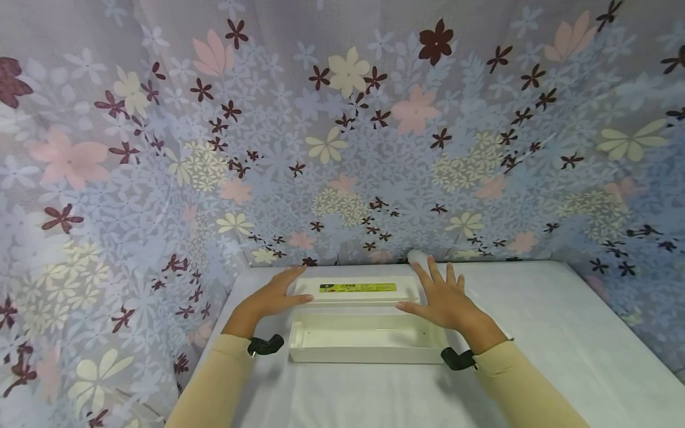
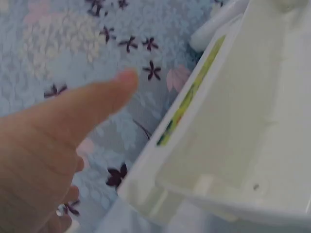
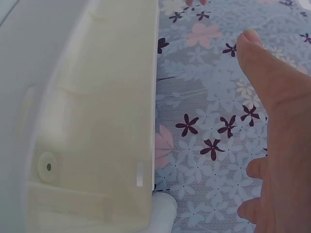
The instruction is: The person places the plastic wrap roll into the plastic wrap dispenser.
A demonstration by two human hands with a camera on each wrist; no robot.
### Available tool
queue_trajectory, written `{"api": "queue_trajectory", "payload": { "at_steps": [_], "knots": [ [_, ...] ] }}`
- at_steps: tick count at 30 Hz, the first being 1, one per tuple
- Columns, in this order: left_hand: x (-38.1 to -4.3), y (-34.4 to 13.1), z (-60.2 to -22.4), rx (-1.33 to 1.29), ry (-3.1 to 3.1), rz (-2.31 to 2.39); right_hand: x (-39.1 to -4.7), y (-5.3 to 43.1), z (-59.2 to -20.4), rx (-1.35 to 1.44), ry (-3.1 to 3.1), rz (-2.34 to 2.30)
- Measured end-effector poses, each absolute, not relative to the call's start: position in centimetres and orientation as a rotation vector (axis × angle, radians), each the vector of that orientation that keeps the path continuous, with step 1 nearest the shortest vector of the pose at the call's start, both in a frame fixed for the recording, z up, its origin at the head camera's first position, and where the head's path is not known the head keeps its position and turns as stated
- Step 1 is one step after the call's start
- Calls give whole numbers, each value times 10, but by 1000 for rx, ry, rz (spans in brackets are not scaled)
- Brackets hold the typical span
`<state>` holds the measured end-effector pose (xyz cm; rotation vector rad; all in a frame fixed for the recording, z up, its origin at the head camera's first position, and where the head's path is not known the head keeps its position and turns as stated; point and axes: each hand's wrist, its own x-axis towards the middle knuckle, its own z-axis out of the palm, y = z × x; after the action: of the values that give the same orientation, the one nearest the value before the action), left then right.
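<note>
A long cream-white plastic box (image 1: 369,355) stands on the white table with its hollow side up; small round holes show inside it in both wrist views. Right behind it lies a long white lid-like piece (image 1: 342,301) with a yellow-green label (image 1: 357,287). My left hand (image 1: 275,294) is spread at the left end of that piece, holding nothing. At its right end is my right hand (image 1: 446,300), fingers spread and also holding nothing. The wrist views show both thumbs apart from the box. Whether other fingers touch the labelled piece, I cannot tell.
A white roll-shaped thing (image 1: 416,257) lies at the table's back edge, partly behind my right fingers. Flowered curtain (image 1: 342,148) hangs close behind the table and along both sides. White cloth (image 1: 562,345) covers the table. Dark wrist mounts (image 1: 266,345) sit by both wrists.
</note>
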<state>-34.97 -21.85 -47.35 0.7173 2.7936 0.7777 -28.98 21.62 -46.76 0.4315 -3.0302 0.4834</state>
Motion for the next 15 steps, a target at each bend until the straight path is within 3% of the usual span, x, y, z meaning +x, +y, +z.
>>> {"api": "queue_trajectory", "payload": {
  "at_steps": [15],
  "knots": [
    [-358, -233, -516, 421, 2765, 1012, -288, 220, -471, 407, -3033, 538]
  ]
}}
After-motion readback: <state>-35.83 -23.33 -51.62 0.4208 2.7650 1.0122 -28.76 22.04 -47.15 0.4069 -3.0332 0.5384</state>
